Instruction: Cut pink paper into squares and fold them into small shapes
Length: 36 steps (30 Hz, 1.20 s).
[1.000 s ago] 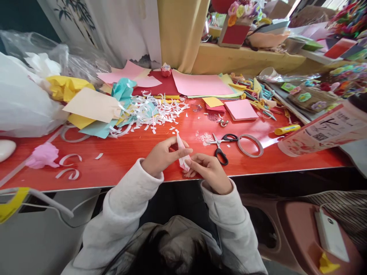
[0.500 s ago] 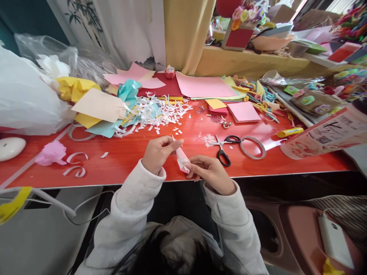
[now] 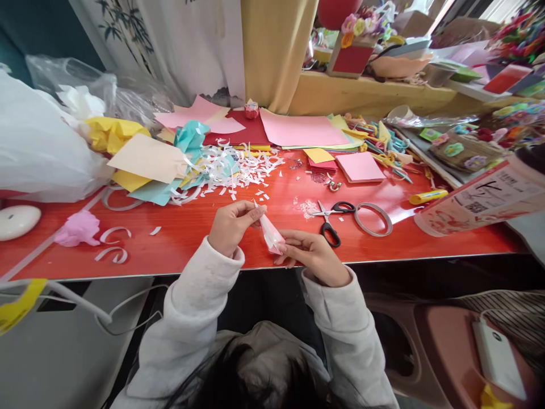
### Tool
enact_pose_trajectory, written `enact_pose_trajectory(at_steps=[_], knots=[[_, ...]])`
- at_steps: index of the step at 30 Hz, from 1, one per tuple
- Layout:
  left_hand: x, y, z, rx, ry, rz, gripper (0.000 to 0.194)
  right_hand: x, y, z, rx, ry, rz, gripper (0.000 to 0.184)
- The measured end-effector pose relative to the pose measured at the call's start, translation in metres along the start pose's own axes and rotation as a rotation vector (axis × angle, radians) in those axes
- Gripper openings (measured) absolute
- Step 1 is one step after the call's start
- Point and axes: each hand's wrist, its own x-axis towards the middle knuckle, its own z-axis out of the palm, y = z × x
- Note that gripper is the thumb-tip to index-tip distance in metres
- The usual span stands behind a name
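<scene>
Between my hands is a small folded piece of pink and white paper (image 3: 271, 234), narrow at its upper left tip and wider at its lower end. My left hand (image 3: 232, 226) pinches it near the narrow tip with thumb and forefinger. At the wider end my right hand (image 3: 314, 255) grips it between thumb and fingers. Both hands are just above the front edge of the red table (image 3: 170, 244). Black-handled scissors (image 3: 330, 216) lie with blades apart to the right, beside a roll of tape (image 3: 373, 220).
White paper shreds (image 3: 242, 165) are heaped behind my left hand. A stack of pink square paper (image 3: 360, 167) and a yellow marker (image 3: 428, 196) lie at the right, near a large cup (image 3: 477, 196). Crumpled pink paper (image 3: 78, 229) sits at the left, by a white plastic bag (image 3: 38, 142).
The folded paper has turned slightly, showing more of its pink and white faces. Both hands have shifted only a little and keep their hold.
</scene>
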Motion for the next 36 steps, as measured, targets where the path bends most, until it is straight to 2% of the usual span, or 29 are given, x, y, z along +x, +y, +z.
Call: enact_pose_trajectory(at_steps=[3, 6, 9, 12, 15, 17, 20, 22, 23, 26, 28, 30, 33, 36], knots=[[0.000, -0.001, 0.001, -0.026, -0.039, -0.007, 0.025, 0.000, 0.002, -0.001, 0.032, 0.043, -0.015, 0.034], [0.000, -0.001, 0.001, -0.016, -0.151, -0.042, 0.034, 0.002, 0.003, -0.001, 0.072, 0.117, -0.061, 0.036], [0.000, 0.000, 0.000, 0.003, -0.226, -0.083, 0.028, 0.005, 0.004, 0.000, 0.080, 0.129, -0.074, 0.037], [0.000, 0.000, -0.002, 0.021, -0.195, -0.059, 0.021, 0.005, 0.004, 0.005, 0.044, 0.124, -0.090, 0.039], [0.001, -0.002, -0.004, 0.105, -0.144, -0.030, 0.020, -0.007, 0.003, 0.004, -0.067, 0.255, -0.211, 0.035], [0.002, -0.005, -0.005, 0.194, -0.147, -0.043, 0.021, -0.021, 0.003, -0.007, -0.231, 0.453, -0.326, 0.029], [0.003, -0.012, -0.004, 0.370, -0.185, -0.040, 0.021, -0.039, 0.003, -0.044, -0.678, 0.801, -0.441, 0.024], [0.004, -0.015, -0.002, 0.498, -0.197, -0.009, 0.018, -0.043, 0.004, -0.076, -0.982, 0.922, -0.472, 0.024], [0.004, -0.017, -0.001, 0.551, -0.193, 0.011, 0.018, -0.043, 0.005, -0.092, -1.093, 0.934, -0.478, 0.026], [0.004, -0.020, 0.000, 0.642, -0.096, 0.087, 0.024, -0.036, 0.010, -0.130, -1.349, 0.891, -0.471, 0.032], [0.005, -0.022, 0.000, 0.668, 0.028, 0.150, 0.026, -0.030, 0.013, -0.143, -1.434, 0.826, -0.416, 0.033], [0.006, -0.023, 0.000, 0.691, 0.140, 0.213, 0.021, -0.027, 0.015, -0.148, -1.453, 0.832, -0.336, 0.027], [0.006, -0.022, -0.001, 0.703, 0.204, 0.268, 0.016, -0.025, 0.017, -0.145, -1.427, 1.015, -0.240, 0.023], [0.005, -0.017, -0.002, 0.699, 0.258, 0.290, 0.016, -0.027, 0.014, -0.133, -1.264, 1.254, -0.259, 0.021]])
